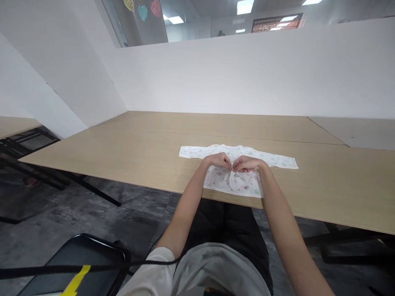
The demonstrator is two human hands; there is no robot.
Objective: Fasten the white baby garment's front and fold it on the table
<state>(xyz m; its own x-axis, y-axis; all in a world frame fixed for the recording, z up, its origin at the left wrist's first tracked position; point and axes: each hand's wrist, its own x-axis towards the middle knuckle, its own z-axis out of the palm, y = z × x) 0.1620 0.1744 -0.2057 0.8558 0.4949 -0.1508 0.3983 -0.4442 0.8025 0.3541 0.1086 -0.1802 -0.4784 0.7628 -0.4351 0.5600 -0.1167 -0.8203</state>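
A small white long-sleeved baby top (247,183) with a faint print lies spread on the table near its front edge, sleeves stretched out to both sides. Its front edges meet in the middle, and the lower front corners are rounded. My left hand (219,160) pinches the fabric at the centre of the front, fingers pressed together. Close against it, my right hand (247,163) pinches the same front opening from the other side. The fingertips of both hands nearly touch, and whatever fastening lies between them is too small to make out.
The wooden table (138,156) runs up to a white wall (231,78) with a window above. A black chair (86,255) stands at the lower left, with a dark cable (108,269) and yellow tape (75,281) crossing in front of it.
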